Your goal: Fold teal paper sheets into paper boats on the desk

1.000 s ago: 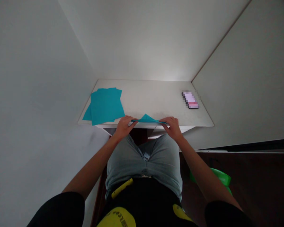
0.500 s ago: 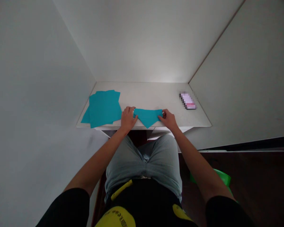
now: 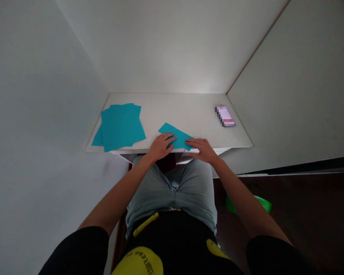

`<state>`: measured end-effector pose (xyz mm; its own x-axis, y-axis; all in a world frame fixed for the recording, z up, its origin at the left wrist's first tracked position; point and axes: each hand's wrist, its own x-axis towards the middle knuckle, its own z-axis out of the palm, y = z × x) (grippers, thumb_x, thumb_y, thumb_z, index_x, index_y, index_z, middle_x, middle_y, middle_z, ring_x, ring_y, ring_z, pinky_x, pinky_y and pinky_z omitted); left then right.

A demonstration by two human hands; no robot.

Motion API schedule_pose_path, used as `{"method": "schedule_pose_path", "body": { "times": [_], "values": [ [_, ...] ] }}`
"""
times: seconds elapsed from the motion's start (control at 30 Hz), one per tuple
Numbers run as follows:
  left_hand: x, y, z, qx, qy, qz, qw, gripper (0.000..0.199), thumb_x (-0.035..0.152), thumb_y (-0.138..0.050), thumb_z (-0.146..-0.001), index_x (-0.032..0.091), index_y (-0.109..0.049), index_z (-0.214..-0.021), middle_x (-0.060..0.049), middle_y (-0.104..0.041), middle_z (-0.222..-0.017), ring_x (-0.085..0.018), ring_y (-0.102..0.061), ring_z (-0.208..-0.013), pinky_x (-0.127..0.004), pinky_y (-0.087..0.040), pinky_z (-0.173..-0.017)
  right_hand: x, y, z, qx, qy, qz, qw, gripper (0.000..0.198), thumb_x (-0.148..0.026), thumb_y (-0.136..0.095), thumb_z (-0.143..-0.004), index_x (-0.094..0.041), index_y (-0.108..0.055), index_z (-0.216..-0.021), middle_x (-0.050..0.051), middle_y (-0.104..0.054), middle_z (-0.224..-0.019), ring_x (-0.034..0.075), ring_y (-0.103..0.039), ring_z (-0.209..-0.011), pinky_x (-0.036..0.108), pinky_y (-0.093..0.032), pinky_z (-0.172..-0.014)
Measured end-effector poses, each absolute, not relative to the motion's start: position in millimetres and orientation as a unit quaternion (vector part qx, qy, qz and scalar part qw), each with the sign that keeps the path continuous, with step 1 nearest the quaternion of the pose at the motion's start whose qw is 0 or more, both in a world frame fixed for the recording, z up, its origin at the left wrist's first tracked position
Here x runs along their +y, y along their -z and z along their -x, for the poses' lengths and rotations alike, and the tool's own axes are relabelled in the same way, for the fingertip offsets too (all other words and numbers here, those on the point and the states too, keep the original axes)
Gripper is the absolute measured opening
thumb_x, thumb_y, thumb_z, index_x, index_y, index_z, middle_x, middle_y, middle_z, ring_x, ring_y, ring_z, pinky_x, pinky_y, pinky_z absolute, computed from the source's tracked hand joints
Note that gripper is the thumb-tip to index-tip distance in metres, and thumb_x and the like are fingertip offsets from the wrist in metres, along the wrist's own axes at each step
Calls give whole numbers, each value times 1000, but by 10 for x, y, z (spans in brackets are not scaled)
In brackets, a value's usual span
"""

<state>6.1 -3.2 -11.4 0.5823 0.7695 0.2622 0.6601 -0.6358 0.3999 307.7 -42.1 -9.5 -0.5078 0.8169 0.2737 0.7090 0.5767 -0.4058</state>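
Observation:
A folded sheet of turquoise paper [image 3: 172, 130] lies slanted near the front edge of the white table, its far end up to the left. My left hand [image 3: 161, 146] rests on the paper's near side with fingers stretched out over it. On the paper's right end, my right hand [image 3: 203, 149] lays its extended fingertips, thumb apart below. Both hands partly cover the paper, so its full outline is hidden.
Several loose turquoise sheets [image 3: 122, 128] overlap in a stack at the table's left. A phone [image 3: 226, 116], blurred by pixels, lies on the right of the white tabletop [image 3: 172, 105]. Walls enclose the table. A green object [image 3: 262, 204] stands on the floor at right.
The folded paper has turned from level to slanted, its left end now farther back. Both hands have let go of its ends and lie on it. The whole view has shifted slightly.

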Motion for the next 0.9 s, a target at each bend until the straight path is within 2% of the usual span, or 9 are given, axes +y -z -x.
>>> {"method": "schedule_pose_path", "body": {
  "times": [0.13,0.3,0.4,0.53,0.63,0.7,0.8,0.9],
  "values": [
    [-41,111,-31,401,-193,-884,140,44,34,-56,-107,30,-66,-150,-5,-57,-164,-28,-50,-153,-52,-36,-128,-457,83,-3080,-844,-150,452,247,25,-43,-64,-107,-33,-77,-126,4,-77,-138,30,-71,-127,50,-47,-104],
    [-83,82,-43,413,-183,-883,129,44,41,-58,-107,32,-67,-149,-3,-59,-162,-30,-52,-148,-53,-37,-124,-357,81,-3029,-822,-159,466,286,20,-44,-64,-107,-29,-77,-103,6,-82,-124,29,-73,-115,47,-48,-100],
    [-115,51,-54,421,-186,-880,115,51,53,-63,-104,32,-67,-149,-6,-62,-157,-33,-53,-144,-54,-36,-124,-223,102,-3041,-819,-144,475,288,18,-42,-67,-104,-28,-75,-99,7,-80,-123,29,-72,-113,47,-49,-101],
    [-149,10,-44,400,-188,-890,115,76,71,-74,-91,29,-64,-153,-11,-61,-154,-36,-48,-149,-57,-28,-130,-44,135,-3074,-778,-93,551,287,17,-43,-72,-100,-27,-75,-102,9,-77,-122,33,-67,-113,50,-49,-99],
    [-155,22,19,372,-181,-902,126,84,72,-79,-86,28,-61,-156,-12,-60,-157,-37,-44,-154,-57,-28,-132,25,128,-3059,-754,-63,588,286,18,-42,-72,-99,-25,-76,-103,11,-76,-116,33,-66,-108,50,-49,-96],
    [-153,56,101,358,-179,-907,134,78,62,-80,-89,27,-59,-156,-11,-60,-158,-36,-46,-154,-57,-32,-131,21,111,-3030,-767,-55,578,275,17,-38,-68,-102,-25,-78,-103,11,-77,-115,32,-66,-107,48,-48,-94],
    [-142,124,280,363,-202,-899,139,59,42,-73,-98,25,-62,-153,-12,-62,-156,-32,-53,-150,-53,-41,-127,-48,95,-2992,-800,-58,538,260,23,-35,-58,-108,-27,-80,-111,8,-80,-120,30,-67,-110,47,-48,-94],
    [-119,165,485,373,-239,-885,147,42,36,-64,-104,26,-69,-144,-11,-68,-150,-28,-59,-145,-52,-46,-124,-133,105,-2993,-807,-61,520,274,28,-38,-57,-109,-29,-80,-121,6,-80,-129,31,-68,-116,50,-48,-97]
  ]
}}
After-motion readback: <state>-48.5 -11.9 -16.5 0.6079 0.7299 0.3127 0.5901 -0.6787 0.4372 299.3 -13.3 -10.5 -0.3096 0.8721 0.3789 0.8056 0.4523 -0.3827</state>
